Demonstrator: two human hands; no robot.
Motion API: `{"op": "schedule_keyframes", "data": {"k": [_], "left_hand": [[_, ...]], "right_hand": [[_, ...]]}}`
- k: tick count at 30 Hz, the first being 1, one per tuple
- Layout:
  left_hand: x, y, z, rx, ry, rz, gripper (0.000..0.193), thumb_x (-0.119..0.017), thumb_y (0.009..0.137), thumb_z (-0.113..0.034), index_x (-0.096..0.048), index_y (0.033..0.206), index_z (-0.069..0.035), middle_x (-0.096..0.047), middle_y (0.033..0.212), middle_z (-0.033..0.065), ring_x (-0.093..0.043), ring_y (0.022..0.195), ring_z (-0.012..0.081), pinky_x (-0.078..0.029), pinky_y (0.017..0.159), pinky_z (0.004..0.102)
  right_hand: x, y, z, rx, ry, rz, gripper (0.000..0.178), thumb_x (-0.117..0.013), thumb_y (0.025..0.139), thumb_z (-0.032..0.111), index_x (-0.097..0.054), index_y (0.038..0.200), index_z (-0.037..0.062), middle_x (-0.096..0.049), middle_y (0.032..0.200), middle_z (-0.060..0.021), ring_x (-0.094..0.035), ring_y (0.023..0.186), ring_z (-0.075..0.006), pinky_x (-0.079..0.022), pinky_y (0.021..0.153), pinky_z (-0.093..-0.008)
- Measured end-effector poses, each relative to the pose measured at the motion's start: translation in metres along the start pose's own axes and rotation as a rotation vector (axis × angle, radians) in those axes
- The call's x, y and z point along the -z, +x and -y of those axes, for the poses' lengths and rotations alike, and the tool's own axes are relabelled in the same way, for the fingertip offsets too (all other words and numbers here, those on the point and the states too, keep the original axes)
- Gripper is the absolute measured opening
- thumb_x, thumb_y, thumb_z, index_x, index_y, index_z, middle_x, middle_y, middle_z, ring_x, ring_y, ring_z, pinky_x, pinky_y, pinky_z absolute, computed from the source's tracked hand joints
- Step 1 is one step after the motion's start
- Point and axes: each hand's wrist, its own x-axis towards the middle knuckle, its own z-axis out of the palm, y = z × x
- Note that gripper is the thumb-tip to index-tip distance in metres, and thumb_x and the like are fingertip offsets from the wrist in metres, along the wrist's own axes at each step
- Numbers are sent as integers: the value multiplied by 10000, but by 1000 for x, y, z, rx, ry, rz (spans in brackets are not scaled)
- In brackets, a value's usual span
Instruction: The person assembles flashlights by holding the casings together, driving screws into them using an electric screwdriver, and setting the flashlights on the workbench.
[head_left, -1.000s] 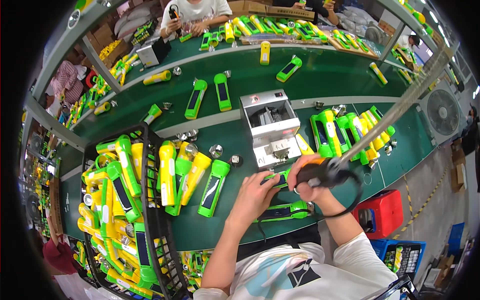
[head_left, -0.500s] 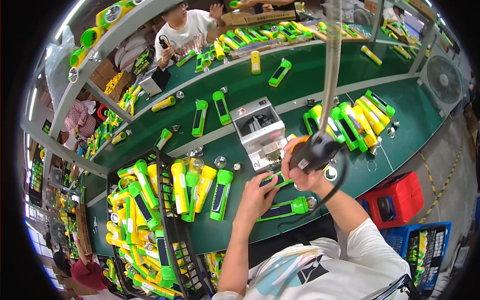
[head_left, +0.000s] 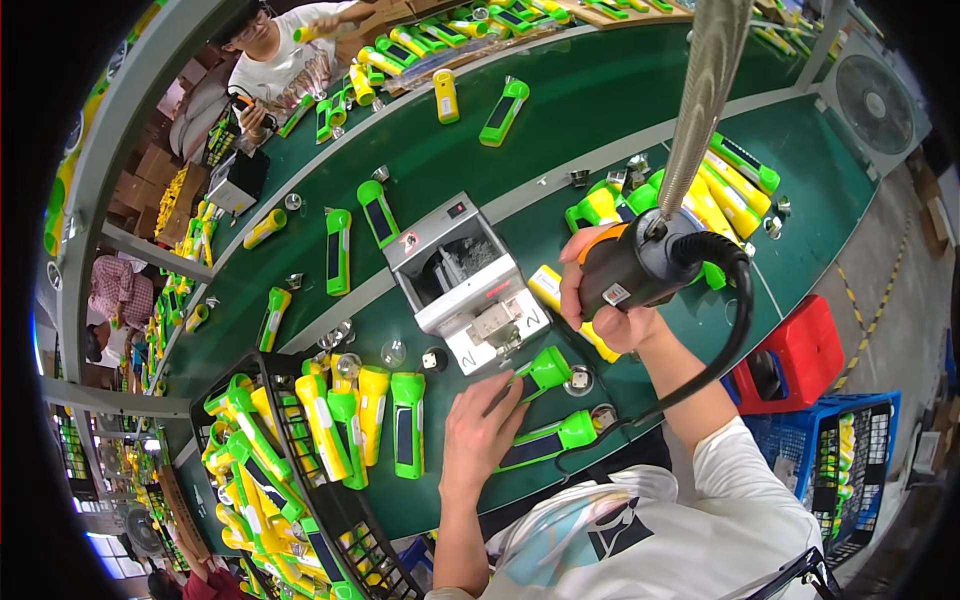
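My left hand [head_left: 482, 432] is closed on a green flashlight [head_left: 546, 373] lying on the bench, fingers over its handle. A silver reflector cup [head_left: 579, 380] sits at its head. My right hand [head_left: 612, 318] grips a black electric screwdriver [head_left: 632, 268] above the bench, right of the grey screw feeder [head_left: 455, 268]; the driver's tip is hidden. Nearer me lies a second green flashlight [head_left: 540, 445] with a dark panel, another reflector at its head. A yellow flashlight [head_left: 545, 287] shows partly behind my right hand.
A black crate [head_left: 290, 405] heaped with flashlights stands left, several more beside it. A ribbed hose [head_left: 705, 100] hangs above the driver; its black cable [head_left: 742, 330] loops down rightward. More flashlights [head_left: 735, 195] lie back right. A red stool [head_left: 795, 350] stands right. A co-worker [head_left: 285, 60] sits across.
My view has shifted, so the bench things sit further left. My right hand with the screwdriver has moved right, away from the feeder's front. My left hand stays on the flashlight.
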Motion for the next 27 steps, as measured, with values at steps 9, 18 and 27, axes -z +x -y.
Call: {"op": "schedule_keyframes", "data": {"k": [9,18,27], "left_hand": [[25,-2,-25,-14,-6,-79,377,-861,715,5,-765,1079,-5,-732,1168,146,-708,977,303,-577,846,376],[52,1,-54,405,-341,-236,442,-836,793,40,-707,1214,75,-730,1207,186,-695,1088,218,-544,953,322],[63,-33,-41,568,-544,-431,393,-723,921,-12,-652,1274,145,-717,1224,205,-687,1104,253,-522,995,364]], "right_hand": [[7,0,24,-48,98,-164,424,-880,805,312,-651,1007,18,-611,774,-12,-575,651,-122,-479,609,-256],[19,2,37,137,-431,108,584,-908,738,386,-658,1115,17,-621,708,-73,-569,563,-210,-457,561,-320],[14,5,69,90,-425,284,522,-912,764,207,-633,1169,31,-693,750,-95,-653,591,-169,-505,580,-297]]}}
